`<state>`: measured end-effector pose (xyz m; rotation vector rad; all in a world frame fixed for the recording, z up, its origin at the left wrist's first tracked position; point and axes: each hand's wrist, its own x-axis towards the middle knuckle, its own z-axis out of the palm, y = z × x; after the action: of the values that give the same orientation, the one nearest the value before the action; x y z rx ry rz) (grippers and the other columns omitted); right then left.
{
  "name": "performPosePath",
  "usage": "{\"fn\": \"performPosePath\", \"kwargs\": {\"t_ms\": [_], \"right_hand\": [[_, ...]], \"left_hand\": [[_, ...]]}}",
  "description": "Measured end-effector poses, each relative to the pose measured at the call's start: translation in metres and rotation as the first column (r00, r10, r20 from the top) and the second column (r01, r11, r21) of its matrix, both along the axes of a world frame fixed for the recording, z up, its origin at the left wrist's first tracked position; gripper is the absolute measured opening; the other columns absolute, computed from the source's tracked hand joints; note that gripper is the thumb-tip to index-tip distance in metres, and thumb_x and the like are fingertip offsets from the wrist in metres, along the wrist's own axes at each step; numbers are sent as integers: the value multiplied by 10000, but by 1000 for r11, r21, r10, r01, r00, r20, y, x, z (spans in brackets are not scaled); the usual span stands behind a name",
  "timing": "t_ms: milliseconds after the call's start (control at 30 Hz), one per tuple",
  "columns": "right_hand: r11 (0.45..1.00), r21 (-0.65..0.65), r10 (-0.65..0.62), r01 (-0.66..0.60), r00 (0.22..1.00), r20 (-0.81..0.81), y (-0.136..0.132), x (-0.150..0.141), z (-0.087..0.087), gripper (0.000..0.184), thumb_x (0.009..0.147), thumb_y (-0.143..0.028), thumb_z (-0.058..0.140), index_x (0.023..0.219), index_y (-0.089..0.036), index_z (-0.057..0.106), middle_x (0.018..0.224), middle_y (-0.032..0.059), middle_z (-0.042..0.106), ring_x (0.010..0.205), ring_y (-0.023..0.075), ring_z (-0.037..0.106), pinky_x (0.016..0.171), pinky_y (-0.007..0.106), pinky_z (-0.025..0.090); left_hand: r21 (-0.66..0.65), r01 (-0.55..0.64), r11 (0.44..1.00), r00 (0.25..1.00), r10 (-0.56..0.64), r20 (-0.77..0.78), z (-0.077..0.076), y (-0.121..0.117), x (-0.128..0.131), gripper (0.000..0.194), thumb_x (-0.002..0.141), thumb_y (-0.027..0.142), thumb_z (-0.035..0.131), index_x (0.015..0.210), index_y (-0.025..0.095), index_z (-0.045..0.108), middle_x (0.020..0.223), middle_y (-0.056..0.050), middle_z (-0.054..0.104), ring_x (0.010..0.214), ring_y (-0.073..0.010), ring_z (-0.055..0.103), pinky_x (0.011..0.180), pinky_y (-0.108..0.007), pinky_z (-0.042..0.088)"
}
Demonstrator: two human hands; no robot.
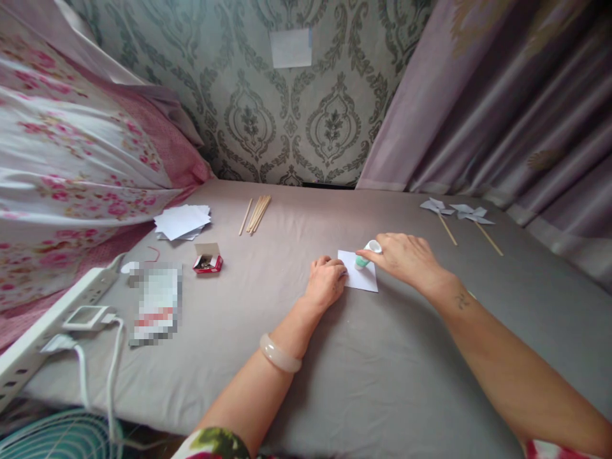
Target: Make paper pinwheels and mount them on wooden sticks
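Observation:
My right hand (pixel 404 255) is closed around a white-and-green glue stick (pixel 363 258), tilted with its lower end against a small white square of paper (pixel 366 280). At the paper's left edge, my left hand (pixel 327 280) has its fingers curled and gripping the sheet; its fingertips are partly hidden. The paper lies on the grey cloth-covered surface (pixel 296 331).
Two paper pinwheels on sticks (pixel 471 213) lie at the right. To the left are wooden sticks (pixel 259 213), a stack of white paper (pixel 182 222), a small red box (pixel 208 260) of metal bits, a blurred packet (pixel 157 299) and a power strip (pixel 57 312) with cables.

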<state>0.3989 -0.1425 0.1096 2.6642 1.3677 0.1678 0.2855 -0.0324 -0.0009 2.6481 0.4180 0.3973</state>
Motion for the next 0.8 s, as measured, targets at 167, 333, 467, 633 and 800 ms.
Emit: {"fn": "performPosePath", "kwargs": {"t_ms": [167,333,467,633,800], "right_hand": [[952,230,-178,200,977,-114,-10,15,-11,515,846,-608,481,797,-146,703,845,207,707,862,325,663,693,360,431],[444,635,-27,632,718,-695,-39,46,-21,432,819,-566,558,648,-171,598,589,57,621,516,141,560,458,232,384],[280,356,546,892,157,-823,-49,41,-28,225,813,-397,653,772,-184,597,646,-9,623,460,58,501,389,144,375],[432,152,682,889,-212,-700,-38,1,-48,83,796,-244,668,817,-169,640,813,16,683,553,42,553,437,116,423],[348,319,618,882,41,-785,-41,3,-56,190,702,-318,716,796,-169,644,719,10,662,535,70,518,454,164,408]], "left_hand": [[-9,1,1000,1000,-1,24,1,2,0,183,864,226,538,937,221,706,1100,-53,687,1096,-270,503,888,-415,396],[-38,5,999,999,-3,40,2,3,1,163,840,197,563,888,225,716,1086,-62,683,1087,-264,516,905,-422,405],[-186,-47,981,966,92,241,6,3,5,119,810,211,610,849,209,722,1089,-78,674,1073,-243,541,950,-413,399],[-637,55,769,887,255,385,17,0,7,251,786,371,649,953,195,712,975,-68,716,920,-198,629,868,-337,456],[-631,-10,776,914,263,310,9,2,7,205,796,301,616,922,177,720,926,-72,730,842,-193,635,826,-332,475]]}}
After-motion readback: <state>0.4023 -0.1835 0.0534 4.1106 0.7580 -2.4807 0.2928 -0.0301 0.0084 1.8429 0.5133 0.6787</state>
